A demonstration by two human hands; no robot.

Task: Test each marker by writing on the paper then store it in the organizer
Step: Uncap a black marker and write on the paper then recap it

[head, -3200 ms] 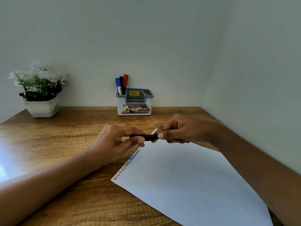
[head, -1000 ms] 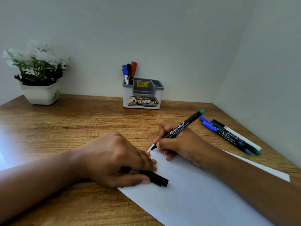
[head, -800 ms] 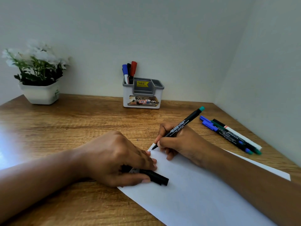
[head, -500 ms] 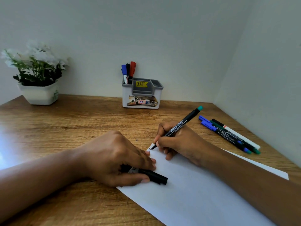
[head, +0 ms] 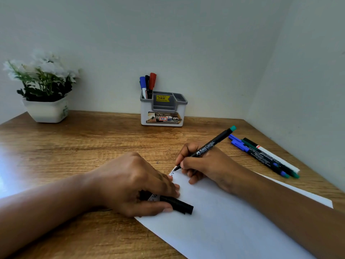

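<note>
Marker (head: 214,144), black-barrelled with a teal end, stood tilted in my right hand (head: 205,165), pinched near its tip between thumb and fingers, the tip touching the far corner of the paper (head: 224,221). A pale back wall (head: 168,34) and a pale right wall (head: 308,90) met in a corner behind the wooden table (head: 74,146), where a glare of light fell across the left edge. The white sheet lay at an angle over the table's near right part, and both my forearms reached in over it.

A white pot (head: 46,111) of white flowers stood at the far left by the back wall. The grey-and-white organizer (head: 143,114) stood at the far middle, also by that wall, with a yellow price sticker (head: 162,98) on its grey insert. A blue marker (head: 142,84), a black marker (head: 147,81) and a red marker (head: 152,80) stood upright in its left compartment. Several loose markers (head: 265,156) lay side by side near the right wall, well apart from the organizer.

My left hand (head: 134,184) rested on the paper's left edge, fingers curled, thumb and fingers holding the black cap (head: 177,204) against the sheet. A few pen strokes showed between my hands, too small to read.
</note>
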